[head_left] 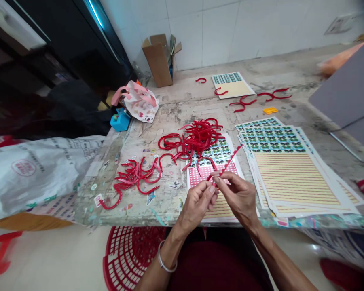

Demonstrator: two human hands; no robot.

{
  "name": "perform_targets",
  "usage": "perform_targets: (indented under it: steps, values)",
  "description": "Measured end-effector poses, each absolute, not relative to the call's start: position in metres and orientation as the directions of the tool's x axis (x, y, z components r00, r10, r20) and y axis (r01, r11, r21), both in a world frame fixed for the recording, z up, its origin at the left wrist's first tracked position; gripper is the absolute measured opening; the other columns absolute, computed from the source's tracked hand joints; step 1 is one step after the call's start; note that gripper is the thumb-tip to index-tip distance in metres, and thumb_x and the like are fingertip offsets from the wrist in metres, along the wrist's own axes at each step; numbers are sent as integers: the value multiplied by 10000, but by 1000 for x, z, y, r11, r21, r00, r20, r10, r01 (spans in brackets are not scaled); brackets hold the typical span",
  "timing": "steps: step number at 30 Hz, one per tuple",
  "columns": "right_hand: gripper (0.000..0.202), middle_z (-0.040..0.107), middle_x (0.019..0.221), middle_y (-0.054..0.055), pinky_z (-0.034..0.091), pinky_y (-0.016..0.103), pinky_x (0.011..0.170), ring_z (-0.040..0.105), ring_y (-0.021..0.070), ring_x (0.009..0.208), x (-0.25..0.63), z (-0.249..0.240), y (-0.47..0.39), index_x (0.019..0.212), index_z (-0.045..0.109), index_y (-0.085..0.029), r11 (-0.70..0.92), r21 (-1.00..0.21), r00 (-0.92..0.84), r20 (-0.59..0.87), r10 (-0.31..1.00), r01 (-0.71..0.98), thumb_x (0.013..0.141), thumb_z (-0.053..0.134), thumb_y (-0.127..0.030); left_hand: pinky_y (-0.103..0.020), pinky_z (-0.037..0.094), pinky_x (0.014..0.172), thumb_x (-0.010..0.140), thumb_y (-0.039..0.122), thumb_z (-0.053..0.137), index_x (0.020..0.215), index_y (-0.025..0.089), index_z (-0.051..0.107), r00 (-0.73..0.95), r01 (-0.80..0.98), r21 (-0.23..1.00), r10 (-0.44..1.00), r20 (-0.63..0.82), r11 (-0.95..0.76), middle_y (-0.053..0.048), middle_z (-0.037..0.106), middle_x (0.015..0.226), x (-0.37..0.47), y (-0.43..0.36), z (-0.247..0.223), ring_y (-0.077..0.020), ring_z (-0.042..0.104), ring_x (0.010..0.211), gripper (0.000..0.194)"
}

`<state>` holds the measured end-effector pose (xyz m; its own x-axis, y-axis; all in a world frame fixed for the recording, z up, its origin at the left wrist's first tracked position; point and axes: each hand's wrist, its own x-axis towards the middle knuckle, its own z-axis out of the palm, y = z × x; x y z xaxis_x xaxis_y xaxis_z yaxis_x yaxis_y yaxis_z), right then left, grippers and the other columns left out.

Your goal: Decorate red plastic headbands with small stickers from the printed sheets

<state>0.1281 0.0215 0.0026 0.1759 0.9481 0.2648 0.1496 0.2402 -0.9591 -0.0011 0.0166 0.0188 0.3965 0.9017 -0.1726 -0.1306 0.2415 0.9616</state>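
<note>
Over the front of the table, my left hand [202,198] and my right hand [238,194] meet, fingertips pinched together. Between them is a narrow red strip [231,159] with pale marks, its free end slanting up to the right. Fingers hide the lower part of the strip, so whether another piece is with it cannot be seen. Beneath my hands lies a printed sticker sheet [227,171] with green-and-blue pictures, a pink dotted band and yellow striped rows. A tangled pile of red curved pieces [202,137] covers its upper left part.
A second group of red curved pieces [138,173] lies to the left. More sticker sheets [294,178] are stacked at right. Farther back are a cardboard box [159,60], a pink-handled bag [142,103], a blue container [120,121] and a yellow piece [270,110]. Below stands a red basket [121,250].
</note>
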Motion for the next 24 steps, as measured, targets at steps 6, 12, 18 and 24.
perform_targets:
  steps: [6, 12, 18, 24]
  values:
    - [180, 685, 955, 68, 552, 326, 765, 641, 191, 903, 129, -4, 18, 901, 665, -188, 424, -821, 110, 496, 861, 384, 774, 594, -83, -209, 317, 535, 883, 401, 454, 734, 144, 502, 340, -75, 982, 930, -139, 175, 30, 400, 608, 4, 20, 21, -85, 353, 545, 300]
    - [177, 688, 999, 68, 545, 350, 822, 632, 207, 972, 125, -10, 13, 919, 684, -202, 369, -843, 189, 466, 864, 391, 775, 615, -125, -207, 301, 568, 886, 364, 461, 806, 150, 523, 233, -34, 990, 964, -127, 139, 27, 419, 675, 9, 12, 12, -87, 352, 598, 236]
    - [326, 688, 1005, 73, 580, 337, 732, 662, 211, 892, 126, -2, 14, 1050, 649, -197, 75, -994, 252, 93, 963, 80, 736, 676, -277, -216, 277, 540, 881, 356, 461, 747, 157, 510, 190, 37, 992, 973, -129, 124, 34, 385, 623, 7, 9, 12, -92, 328, 570, 245]
    - [435, 704, 915, 85, 538, 337, 752, 662, 217, 872, 131, 3, 21, 1082, 578, -181, -145, -951, 8, -153, 988, -272, 699, 714, -338, -220, 297, 552, 867, 334, 477, 722, 160, 517, 189, 60, 995, 978, -90, 80, 26, 417, 615, 4, 6, 7, -101, 355, 567, 230]
